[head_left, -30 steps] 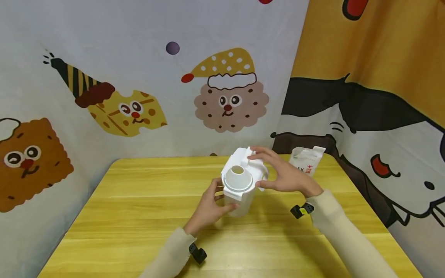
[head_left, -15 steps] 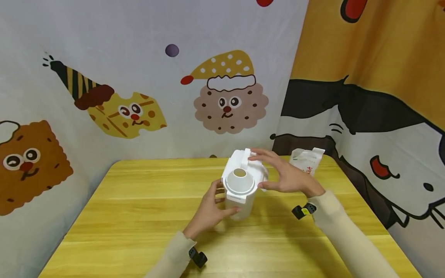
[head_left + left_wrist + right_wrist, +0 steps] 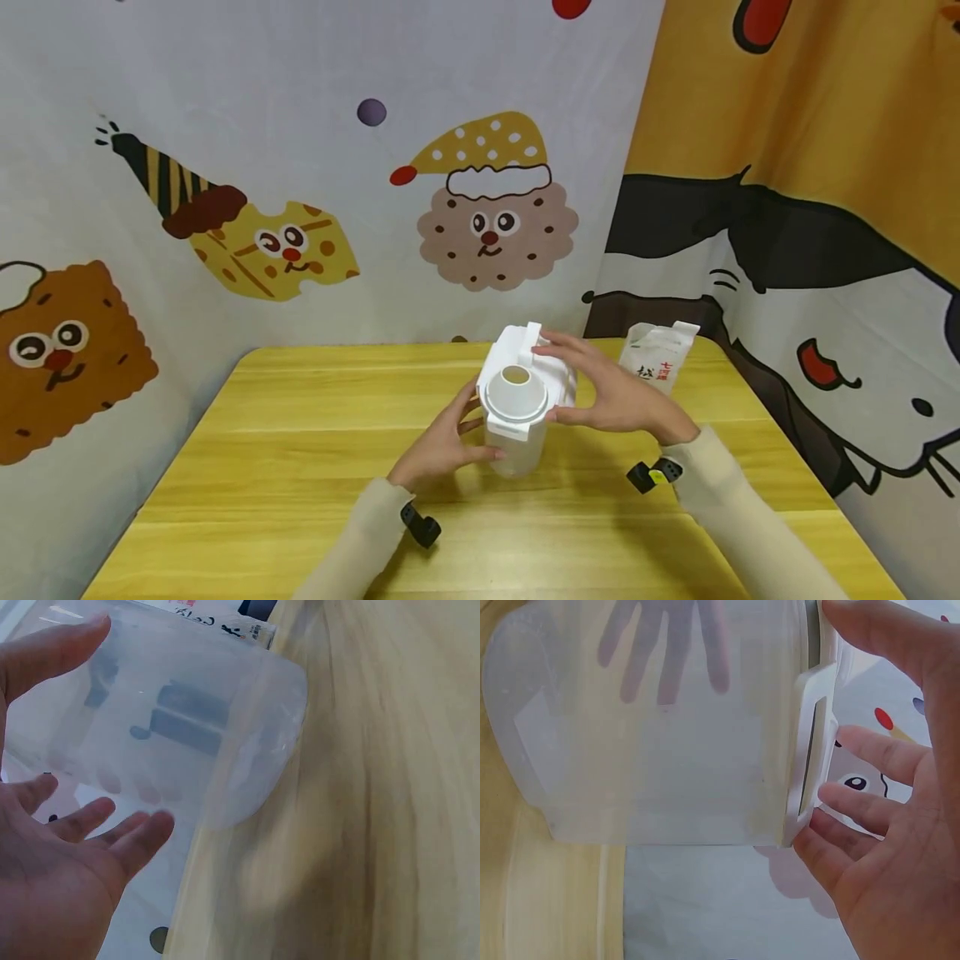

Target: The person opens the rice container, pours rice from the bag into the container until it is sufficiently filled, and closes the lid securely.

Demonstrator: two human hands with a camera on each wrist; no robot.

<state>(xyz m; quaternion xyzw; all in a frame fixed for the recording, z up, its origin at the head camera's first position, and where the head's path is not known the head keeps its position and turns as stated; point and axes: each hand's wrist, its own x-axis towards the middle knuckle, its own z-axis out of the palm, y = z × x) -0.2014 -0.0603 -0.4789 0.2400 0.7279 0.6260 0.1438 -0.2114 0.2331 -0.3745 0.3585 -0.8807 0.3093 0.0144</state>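
In the head view a translucent plastic storage container [image 3: 513,454] stands at the middle of the table, its base at the wood. Its white lid [image 3: 498,354] carries a round cup-like piece [image 3: 517,392] with a hole in its top. My left hand [image 3: 442,446] holds the container's left side, thumb on the front and fingers behind; the left wrist view shows the thumb [image 3: 67,649] lying along the clear wall. My right hand [image 3: 618,387] spans the lid's right side, thumb at its near corner and fingertips on top. Its fingers [image 3: 855,806] bend at the lid's edge.
A white bag [image 3: 660,354] with red and black print stands behind my right hand, near the table's back right. The wooden table [image 3: 315,467] ends at a cartoon-printed curtain [image 3: 300,125] behind and to the right.
My right thumb has slid a little left on the lid's near corner. The left hand has shifted slightly left and up. The container has stayed almost in place.
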